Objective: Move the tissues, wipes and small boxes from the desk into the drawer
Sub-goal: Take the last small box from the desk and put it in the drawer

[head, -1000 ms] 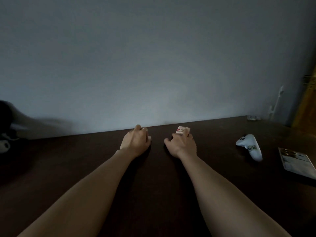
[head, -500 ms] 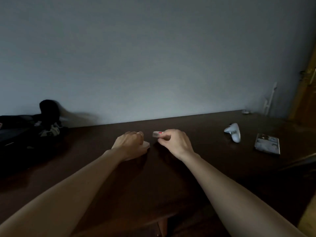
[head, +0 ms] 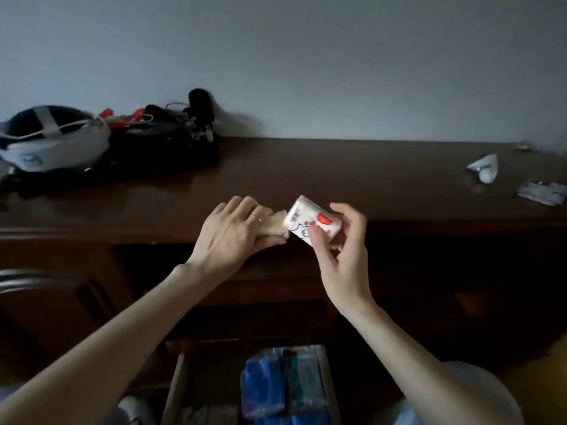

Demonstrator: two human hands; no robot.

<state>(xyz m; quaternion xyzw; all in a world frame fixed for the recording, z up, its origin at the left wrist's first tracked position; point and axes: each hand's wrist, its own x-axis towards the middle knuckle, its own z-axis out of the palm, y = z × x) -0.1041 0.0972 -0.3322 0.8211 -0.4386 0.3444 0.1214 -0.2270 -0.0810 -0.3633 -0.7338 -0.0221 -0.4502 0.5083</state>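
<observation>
Both hands now lifted past desk point(head: 368, 185) edge, drawer point(head: 176, 391) open

A room in a home is shown. A dark wooden desk point(head: 337, 179) is set against a plain wall point(head: 276, 56); a bag point(head: 55, 142), a controller point(head: 486, 170) and clutter are left at upper left and right, and an open drawer point(head: 176, 388) of packets is seen at bottom centre.

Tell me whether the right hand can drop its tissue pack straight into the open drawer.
Probably yes. The right hand holds the tissue pack in the air, the open drawer lies below, and only packets already lie in it.
</observation>
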